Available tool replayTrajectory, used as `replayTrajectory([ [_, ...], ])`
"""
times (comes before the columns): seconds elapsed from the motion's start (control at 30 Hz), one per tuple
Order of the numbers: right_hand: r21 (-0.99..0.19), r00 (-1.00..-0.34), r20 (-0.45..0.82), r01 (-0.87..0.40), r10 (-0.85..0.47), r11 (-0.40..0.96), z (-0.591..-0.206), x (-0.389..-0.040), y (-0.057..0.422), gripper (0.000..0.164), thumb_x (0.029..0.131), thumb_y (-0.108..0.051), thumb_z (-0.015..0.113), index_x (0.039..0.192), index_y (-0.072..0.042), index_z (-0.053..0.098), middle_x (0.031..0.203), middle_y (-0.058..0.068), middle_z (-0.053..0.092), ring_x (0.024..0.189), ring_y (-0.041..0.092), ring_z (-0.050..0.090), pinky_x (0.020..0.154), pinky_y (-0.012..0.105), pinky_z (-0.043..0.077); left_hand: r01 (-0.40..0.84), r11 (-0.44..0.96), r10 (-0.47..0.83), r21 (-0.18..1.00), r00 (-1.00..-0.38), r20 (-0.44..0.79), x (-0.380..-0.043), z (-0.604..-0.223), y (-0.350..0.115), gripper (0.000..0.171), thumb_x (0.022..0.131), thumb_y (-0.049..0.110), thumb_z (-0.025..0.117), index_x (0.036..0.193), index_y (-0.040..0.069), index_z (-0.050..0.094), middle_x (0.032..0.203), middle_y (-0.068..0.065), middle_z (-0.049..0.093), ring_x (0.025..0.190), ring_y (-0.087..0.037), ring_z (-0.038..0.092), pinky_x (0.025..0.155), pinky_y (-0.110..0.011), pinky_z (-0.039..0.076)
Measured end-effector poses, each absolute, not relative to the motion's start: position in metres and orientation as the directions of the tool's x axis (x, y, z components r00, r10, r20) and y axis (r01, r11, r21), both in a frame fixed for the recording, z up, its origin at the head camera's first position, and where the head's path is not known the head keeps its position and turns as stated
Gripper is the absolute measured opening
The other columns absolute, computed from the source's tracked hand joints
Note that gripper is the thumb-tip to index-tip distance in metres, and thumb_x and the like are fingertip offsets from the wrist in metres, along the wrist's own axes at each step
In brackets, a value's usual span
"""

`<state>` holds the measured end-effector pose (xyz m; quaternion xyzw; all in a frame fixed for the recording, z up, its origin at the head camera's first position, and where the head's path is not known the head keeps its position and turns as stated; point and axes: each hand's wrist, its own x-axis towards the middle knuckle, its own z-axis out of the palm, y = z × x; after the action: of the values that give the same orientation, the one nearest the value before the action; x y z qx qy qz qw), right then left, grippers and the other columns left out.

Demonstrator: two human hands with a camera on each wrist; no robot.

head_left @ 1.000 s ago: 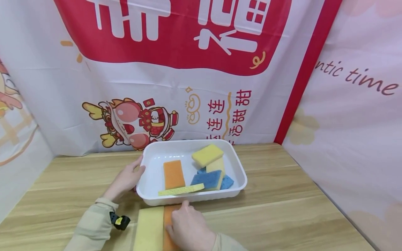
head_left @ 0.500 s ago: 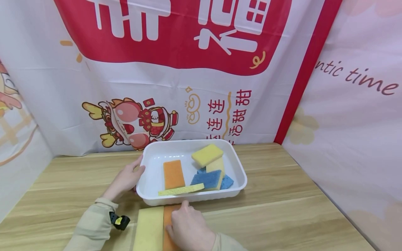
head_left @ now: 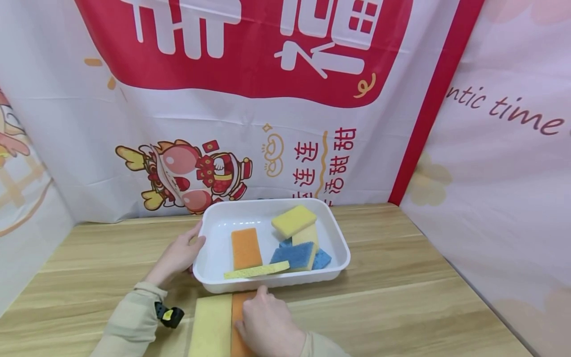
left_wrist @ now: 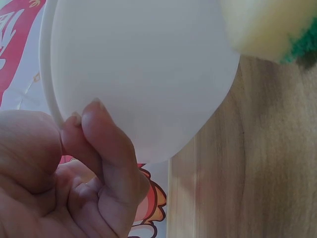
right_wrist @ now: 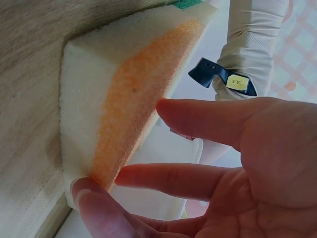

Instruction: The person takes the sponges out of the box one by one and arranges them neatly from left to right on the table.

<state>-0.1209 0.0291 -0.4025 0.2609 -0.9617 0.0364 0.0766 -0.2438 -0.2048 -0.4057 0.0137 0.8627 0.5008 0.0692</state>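
Note:
My left hand (head_left: 179, 253) grips the left end of a white tray (head_left: 215, 286), fingers curled at its rim; in the left wrist view the fingertips press against the smooth white wall (left_wrist: 148, 64). In front of the tray, my right hand (head_left: 269, 320) holds an orange sponge (head_left: 241, 342), and in the right wrist view its fingertips sit along the orange edge (right_wrist: 143, 74). A yellow sponge (head_left: 210, 327) lies flush against the orange one's left side. The right wrist view shows cream foam (right_wrist: 79, 104) beside the orange, with green at its far end.
Inside the tray are an orange sponge (head_left: 247, 249), a thin yellow strip (head_left: 256, 271), a yellow sponge (head_left: 294, 221), a cream piece (head_left: 307, 237) and blue-topped sponges (head_left: 294, 255). The wooden table (head_left: 401, 297) runs back to a printed cloth (head_left: 357, 163).

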Motion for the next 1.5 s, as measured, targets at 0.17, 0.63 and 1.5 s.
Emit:
replayTrajectory([
  [0.17,-0.02,-0.848,0.172,-0.512,-0.502,0.859,-0.402,-0.121,0.029,0.039,0.084,-0.038,0.075,0.065,-0.005,0.067,0.07,0.008,0.05,0.05,0.017,0.052,0.037,0.03,0.041,-0.043,0.503,0.094,0.863,-0.99,-0.104,-0.244,-0.406,-0.205,0.06,0.107,0.03,0.04,0.159,0.016,0.013,0.111,-0.03,0.058,0.056,-0.025,0.064,0.053,-0.045,0.056],
  [0.63,0.036,-0.848,0.193,-0.497,-0.494,0.867,-0.404,-0.119,0.025,0.04,0.084,-0.04,0.074,0.069,-0.004,0.066,0.071,0.007,0.049,0.049,0.017,0.049,0.037,0.03,0.039,-0.035,0.512,0.089,0.858,-0.992,-0.093,-0.244,-0.404,-0.208,0.06,0.107,0.031,0.039,0.159,0.017,0.013,0.115,-0.031,0.056,0.055,-0.024,0.063,0.053,-0.046,0.056],
  [1.5,-0.246,-0.78,0.151,-0.624,-0.607,0.741,-0.286,-0.199,0.069,0.028,0.091,-0.031,0.07,0.104,-0.007,0.073,0.091,0.003,0.067,0.08,0.014,0.061,0.07,0.029,0.053,-0.062,0.474,0.074,0.878,-0.991,-0.111,-0.244,-0.407,-0.206,0.059,0.107,0.029,0.041,0.159,0.02,0.015,0.104,-0.025,0.062,0.053,-0.026,0.063,0.051,-0.045,0.055],
])
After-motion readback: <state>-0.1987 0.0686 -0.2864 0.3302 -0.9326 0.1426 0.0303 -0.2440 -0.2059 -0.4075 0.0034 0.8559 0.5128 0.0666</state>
